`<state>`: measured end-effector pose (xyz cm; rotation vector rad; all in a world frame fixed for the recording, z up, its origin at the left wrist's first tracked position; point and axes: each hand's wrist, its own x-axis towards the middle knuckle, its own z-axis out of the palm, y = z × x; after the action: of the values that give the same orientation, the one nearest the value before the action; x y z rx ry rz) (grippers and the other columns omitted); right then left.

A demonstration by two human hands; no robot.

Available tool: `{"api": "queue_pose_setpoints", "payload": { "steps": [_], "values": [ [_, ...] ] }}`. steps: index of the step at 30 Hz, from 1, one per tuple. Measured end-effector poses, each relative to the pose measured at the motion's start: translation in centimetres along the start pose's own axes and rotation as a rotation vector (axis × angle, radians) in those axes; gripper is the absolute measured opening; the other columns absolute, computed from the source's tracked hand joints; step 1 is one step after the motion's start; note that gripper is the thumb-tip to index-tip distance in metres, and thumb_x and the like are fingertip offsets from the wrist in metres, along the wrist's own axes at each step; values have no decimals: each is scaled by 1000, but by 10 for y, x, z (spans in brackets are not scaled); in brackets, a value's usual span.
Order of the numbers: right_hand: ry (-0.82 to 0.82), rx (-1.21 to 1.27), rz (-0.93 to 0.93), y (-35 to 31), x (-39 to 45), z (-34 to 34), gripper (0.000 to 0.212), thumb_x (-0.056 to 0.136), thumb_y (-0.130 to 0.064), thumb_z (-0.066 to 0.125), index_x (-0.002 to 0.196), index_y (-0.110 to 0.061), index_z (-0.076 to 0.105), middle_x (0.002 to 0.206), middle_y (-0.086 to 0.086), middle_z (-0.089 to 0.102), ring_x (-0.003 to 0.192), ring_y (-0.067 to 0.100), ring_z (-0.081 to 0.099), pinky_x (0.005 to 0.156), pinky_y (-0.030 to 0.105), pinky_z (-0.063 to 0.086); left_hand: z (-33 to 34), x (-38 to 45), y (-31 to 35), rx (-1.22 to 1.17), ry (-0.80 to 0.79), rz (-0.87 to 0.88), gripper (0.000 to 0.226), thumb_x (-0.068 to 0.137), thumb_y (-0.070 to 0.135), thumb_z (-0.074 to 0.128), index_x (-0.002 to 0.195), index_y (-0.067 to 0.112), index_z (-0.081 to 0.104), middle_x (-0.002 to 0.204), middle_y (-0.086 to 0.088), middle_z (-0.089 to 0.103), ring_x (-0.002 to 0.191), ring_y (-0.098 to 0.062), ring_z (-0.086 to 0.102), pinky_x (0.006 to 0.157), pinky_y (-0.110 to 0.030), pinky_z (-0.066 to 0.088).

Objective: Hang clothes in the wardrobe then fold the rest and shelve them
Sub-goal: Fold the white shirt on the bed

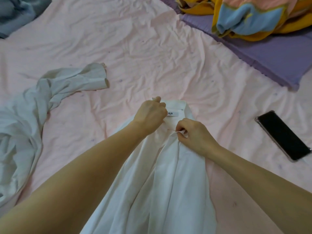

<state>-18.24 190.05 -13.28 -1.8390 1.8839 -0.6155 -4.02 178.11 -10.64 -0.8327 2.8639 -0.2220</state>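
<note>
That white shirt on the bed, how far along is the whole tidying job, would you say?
Early, by the look of it. Nothing in view is hung or folded yet. In hand: the white shirt lies on the pink bedsheet, with the left hand gripping its collar and the right hand pinching the front edge. Still left: a crumpled pale garment beside it and a grey one at the far corner.

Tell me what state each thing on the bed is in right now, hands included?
White shirt: spread on the bed, collar away from the person, label showing.
Left hand: grips the collar.
Right hand: pinches the shirt's front edge.
Pale garment: crumpled, unfolded.
Phone: flat, screen dark.
Blanket: bunched up on the purple pillow.
Sheet: wrinkled.
</note>
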Motion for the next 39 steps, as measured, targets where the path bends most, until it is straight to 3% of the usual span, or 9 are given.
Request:
{"api": "queue_pose_setpoints", "payload": {
  "steps": [2,4,7,11,14,17,24,30,39],
  "values": [
    [6,-23,-5,-2,0,-1,6,81,-6,57,81,-12,57,81,0,59,72,20,52,67,40,47,4,4,-1,-70,-25,76,21,96,24,47,107,19,63,121,2,62,125,-22,42,102,-31,30],
    [17,-2,23,0,-1,-1,5,81,-9,58,82,-14,57,83,-2,59,73,17,50,67,40,47,6,6,-1,-216,-38,43,19,97,23,42,108,17,57,109,-4,65,119,-22,48,112,-30,17],
    [39,111,49,4,-1,-2,9,82,-10,61,80,-17,56,83,-3,60,78,19,57,72,40,49,8,7,-7,-484,-2,-81,18,95,18,46,105,15,61,99,-5,66,106,-26,50,95,-28,30],
    [33,160,32,6,-2,2,13,85,-9,62,79,-18,54,83,-2,59,77,21,60,73,37,49,3,7,-18,-781,-172,-238,20,93,17,54,101,20,72,94,6,65,97,-16,57,90,-29,40],
    [122,162,10,5,0,1,9,82,-5,63,80,-11,57,80,-1,61,76,19,59,71,32,48,1,5,-21,-1035,-195,-294,14,90,11,62,97,10,75,73,9,64,65,4,56,66,-9,43],
    [179,132,-42,0,8,-3,8,78,-4,63,78,-10,58,77,-1,61,72,20,58,68,34,48,1,4,-17,-1126,-203,-326,11,87,7,67,94,6,75,65,5,63,50,5,52,54,-7,41],
    [-27,31,-124,-10,31,-11,6,84,-10,59,85,-16,56,80,-8,56,71,15,49,61,25,36,-8,5,-9,-1159,-231,-397,6,82,9,67,86,12,66,64,0,65,58,-12,59,58,-20,44],
    [-144,-28,-82,-2,36,-12,4,90,-17,56,93,-15,55,90,2,62,77,22,54,69,36,44,-14,6,-7,-1232,-200,-460,15,80,7,72,90,10,62,67,-2,62,54,-12,52,50,-17,41],
    [117,38,-106,-13,31,7,2,88,-8,61,88,-6,60,85,3,63,72,13,48,64,24,31,10,-6,1,-1537,-116,-723,24,79,9,76,93,8,57,77,-9,63,66,-20,58,74,-31,53]
  ]
}}
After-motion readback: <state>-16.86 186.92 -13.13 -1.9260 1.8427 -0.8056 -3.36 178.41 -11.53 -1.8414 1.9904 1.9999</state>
